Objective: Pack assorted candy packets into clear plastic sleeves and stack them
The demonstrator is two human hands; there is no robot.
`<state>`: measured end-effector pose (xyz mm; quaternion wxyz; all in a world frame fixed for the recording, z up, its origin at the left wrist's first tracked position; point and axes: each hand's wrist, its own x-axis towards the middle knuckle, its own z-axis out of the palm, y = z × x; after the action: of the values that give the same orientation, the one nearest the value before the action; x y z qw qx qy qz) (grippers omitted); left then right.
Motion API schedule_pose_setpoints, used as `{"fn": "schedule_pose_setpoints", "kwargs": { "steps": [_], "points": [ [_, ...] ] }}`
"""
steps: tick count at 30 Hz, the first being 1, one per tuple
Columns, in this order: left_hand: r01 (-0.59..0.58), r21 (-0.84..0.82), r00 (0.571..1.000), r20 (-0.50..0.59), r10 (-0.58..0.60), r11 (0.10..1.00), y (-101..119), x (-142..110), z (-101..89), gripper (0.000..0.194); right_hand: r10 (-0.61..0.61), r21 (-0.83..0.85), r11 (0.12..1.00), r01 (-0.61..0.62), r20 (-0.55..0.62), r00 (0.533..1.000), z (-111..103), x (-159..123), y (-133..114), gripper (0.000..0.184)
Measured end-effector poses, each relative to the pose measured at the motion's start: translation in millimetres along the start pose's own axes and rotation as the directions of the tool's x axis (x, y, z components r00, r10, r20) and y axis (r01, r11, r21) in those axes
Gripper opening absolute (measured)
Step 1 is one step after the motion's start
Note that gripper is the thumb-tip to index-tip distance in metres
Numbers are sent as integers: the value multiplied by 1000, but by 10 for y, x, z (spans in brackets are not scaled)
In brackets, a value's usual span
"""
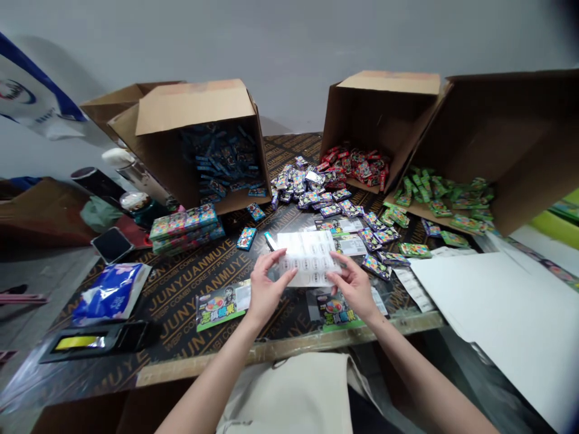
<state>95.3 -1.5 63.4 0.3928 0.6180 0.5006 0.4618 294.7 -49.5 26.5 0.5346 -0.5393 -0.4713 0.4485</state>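
Observation:
Between both hands, above the dark printed board, is a white sheet of round stickers with small dark print. My left hand pinches the sheet's left edge, thumb on its face. On the opposite edge, my right hand grips it with thumb and fingers. Below my left wrist lies a flat candy package with a green edge; a similar candy package is partly under my right hand. More flat packages lie behind the sheet, partly covered by it.
Open cartons hold blue packets, red packets and green packets. Purple packets are heaped between them. At left stand stacked colourful boxes, a phone, a blue tissue pack and a tape dispenser. White cardboard juts out at right.

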Motion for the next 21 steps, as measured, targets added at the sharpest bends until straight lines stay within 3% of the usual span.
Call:
{"fn": "schedule_pose_setpoints", "kwargs": {
  "steps": [2, 6, 9, 13, 17, 21],
  "points": [
    [14, -9, 999, 36, -14, 1000, 35, -13, -13, 35, -67, -52, 997, 65, -27, 997, 5, 16, -8, 53],
    [235, -294, 964, 196, -182, 926, 29, -7, -2, 48, -186, -148, 972, 183, -12, 982, -26, 37, -64, 58],
    [309, -401, 944, 243, -225, 863, 15, 3, 19, 62, -103, -52, 993, 107, 88, 991, -51, 25, -83, 50],
    [302, -390, 936, 293, -194, 870, -5, -4, 26, 54, -16, -18, 1000, 17, 34, 999, -61, 16, -49, 33],
    [323, -310, 920, 325, -220, 894, -60, -8, 19, 35, 45, 90, 995, -51, 71, 996, -69, 32, -16, 39],
    [378, -313, 910, 299, -287, 871, -99, 0, 26, 39, 83, 131, 987, -95, 90, 992, -68, 48, -25, 43]
  ]
}}
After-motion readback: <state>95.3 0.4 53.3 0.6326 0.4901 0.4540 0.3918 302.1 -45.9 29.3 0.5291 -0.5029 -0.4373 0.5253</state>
